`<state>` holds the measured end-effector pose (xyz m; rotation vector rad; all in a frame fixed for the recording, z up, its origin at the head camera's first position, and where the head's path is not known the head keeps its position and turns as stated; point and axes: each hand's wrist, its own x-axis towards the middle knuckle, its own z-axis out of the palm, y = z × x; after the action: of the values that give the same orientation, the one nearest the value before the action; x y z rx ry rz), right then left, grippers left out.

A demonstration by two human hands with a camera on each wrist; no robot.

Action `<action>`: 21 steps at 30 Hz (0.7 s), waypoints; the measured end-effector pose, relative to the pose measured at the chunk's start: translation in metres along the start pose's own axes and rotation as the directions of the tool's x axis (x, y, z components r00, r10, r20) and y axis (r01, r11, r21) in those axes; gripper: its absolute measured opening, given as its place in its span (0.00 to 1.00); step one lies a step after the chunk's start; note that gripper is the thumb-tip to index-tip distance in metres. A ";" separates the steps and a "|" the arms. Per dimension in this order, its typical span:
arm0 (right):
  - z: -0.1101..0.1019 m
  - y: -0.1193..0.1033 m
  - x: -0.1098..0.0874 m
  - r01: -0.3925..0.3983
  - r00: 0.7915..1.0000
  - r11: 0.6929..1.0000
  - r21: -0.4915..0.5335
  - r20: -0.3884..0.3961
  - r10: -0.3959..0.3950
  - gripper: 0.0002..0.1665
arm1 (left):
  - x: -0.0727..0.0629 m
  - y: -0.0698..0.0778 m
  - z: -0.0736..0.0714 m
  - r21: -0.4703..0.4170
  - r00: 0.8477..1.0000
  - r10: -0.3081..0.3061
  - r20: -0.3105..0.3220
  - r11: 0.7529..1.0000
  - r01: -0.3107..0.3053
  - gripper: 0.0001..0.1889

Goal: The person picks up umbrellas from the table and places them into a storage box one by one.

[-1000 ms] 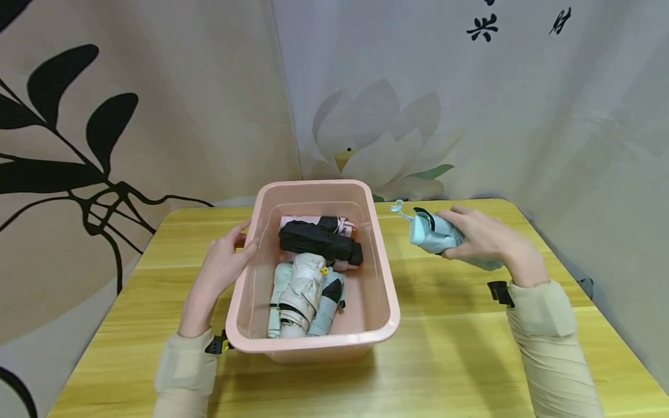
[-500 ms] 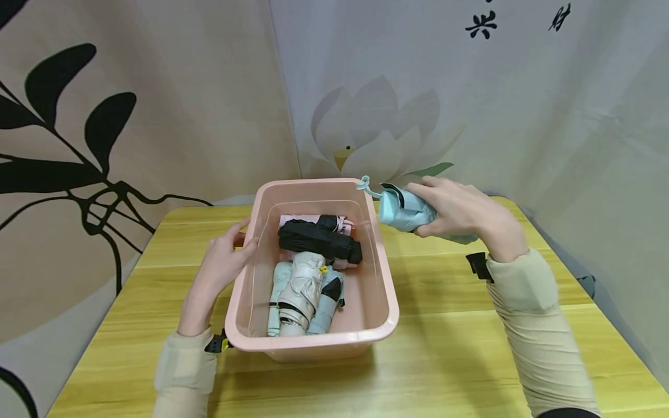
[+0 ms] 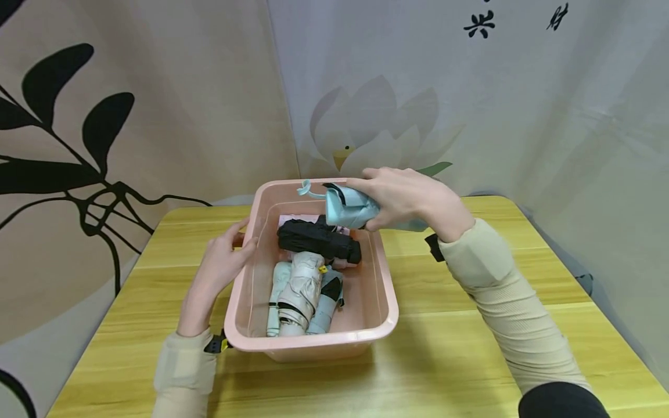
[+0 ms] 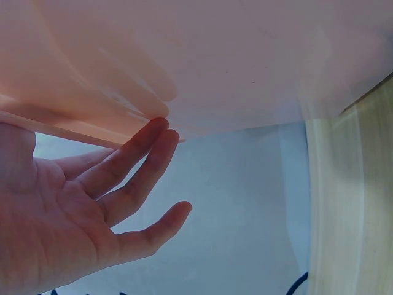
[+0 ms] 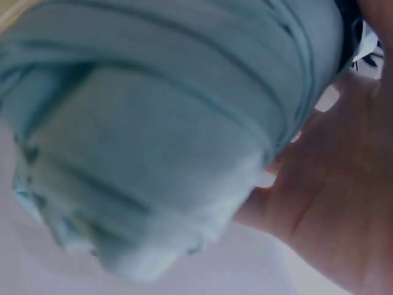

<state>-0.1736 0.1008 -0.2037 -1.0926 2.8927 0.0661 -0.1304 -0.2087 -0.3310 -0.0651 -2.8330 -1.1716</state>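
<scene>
My right hand (image 3: 413, 200) grips a folded light-blue umbrella (image 3: 347, 207) above the far right rim of a pink plastic bin (image 3: 388, 290). The umbrella lies roughly level, its looped wrist strap (image 3: 308, 189) pointing left over the bin. In the right wrist view the rolled blue fabric (image 5: 153, 135) fills much of the picture. At the bin's left rim, my left hand (image 3: 219, 264) holds on, fingers (image 4: 138, 150) against the outer wall and thumb partly hidden by the rim. Inside lie a black folded umbrella (image 3: 316, 239), a cream one (image 3: 302, 290) and several others.
The bin stands on a yellow wood-grain table (image 3: 460, 348). Behind it hangs a pale curtain (image 3: 209, 104) printed with dark leaves, a lotus and black characters. Inside the bin, bare floor shows at the right near corner.
My right hand has carried the light-blue umbrella leftward from over the table to above the bin's far right part. My left hand stays at the left rim.
</scene>
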 end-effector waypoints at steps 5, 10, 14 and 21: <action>-0.002 -0.019 0.023 0.041 0.995 0.998 -0.037 0.094 -0.038 0.42 | 0.000 0.000 0.000 0.008 1.000 0.001 -0.005 1.000 -0.001 0.31; 0.000 -0.041 0.044 0.116 0.979 0.990 -0.085 0.175 -0.100 0.38 | 0.000 0.000 0.000 0.009 1.000 0.015 -0.008 1.000 -0.015 0.31; 0.005 -0.059 0.059 0.159 0.968 0.979 -0.131 0.215 -0.129 0.47 | 0.000 -0.001 0.000 0.029 0.999 0.028 -0.020 0.999 -0.027 0.31; 0.020 -0.082 0.081 0.154 0.942 0.982 -0.107 0.316 -0.113 0.42 | 0.000 -0.001 0.000 0.045 0.999 0.033 -0.026 0.998 -0.032 0.30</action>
<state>-0.1799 -0.0131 -0.2301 -1.1760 2.5595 0.3902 -0.1304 -0.2098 -0.3317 -0.0914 -2.8229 -1.0938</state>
